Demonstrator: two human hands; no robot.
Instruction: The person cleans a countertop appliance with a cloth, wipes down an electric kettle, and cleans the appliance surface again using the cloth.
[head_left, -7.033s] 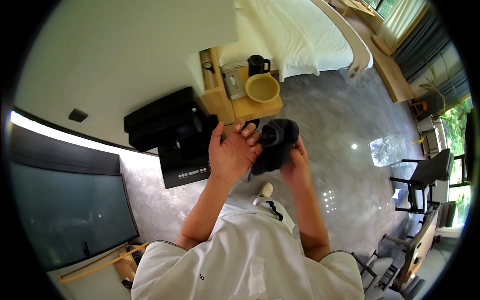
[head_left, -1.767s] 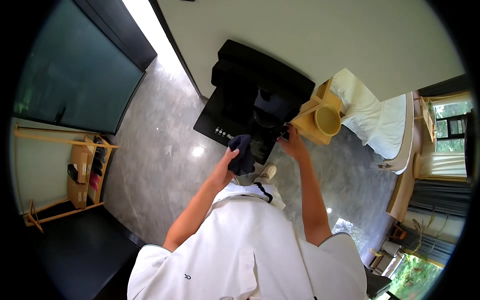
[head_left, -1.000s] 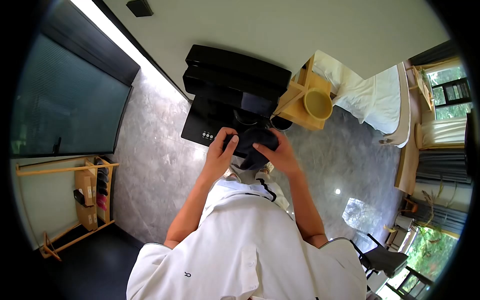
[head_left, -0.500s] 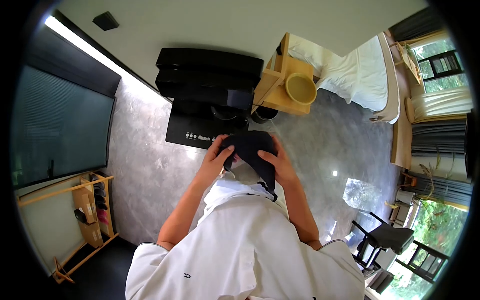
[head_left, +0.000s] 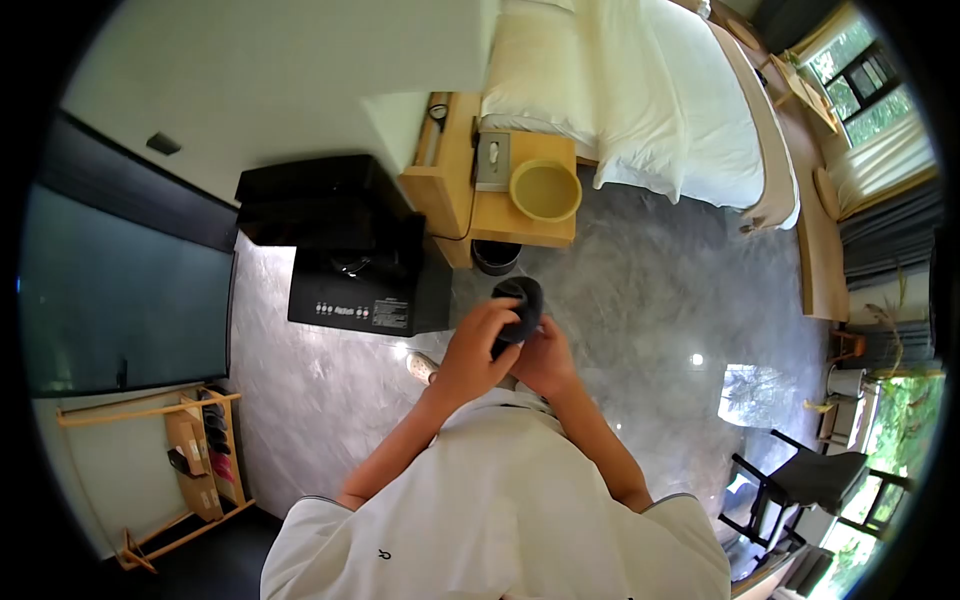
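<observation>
A dark piece of soft fabric [head_left: 526,302] is bunched into a compact, rounded bundle in front of my body; its exact kind cannot be made out. My left hand [head_left: 478,348] is closed around its left side, fingers curled over the top. On the lower right, my right hand [head_left: 545,358] has its fingers bent against the same bundle. Part of the fabric is hidden behind my left fingers.
Ahead stands a wooden bedside table [head_left: 495,215] with a yellow basin [head_left: 546,192] and grey tissue box [head_left: 493,160]. A black bin [head_left: 496,258] sits below it. A black appliance [head_left: 345,270] is front left, a bed [head_left: 640,100] beyond, a chair [head_left: 810,475] at right.
The dark fabric has gone from spread out between both hands to a small bundle. My hands have come together, and the view has turned right toward the bed.
</observation>
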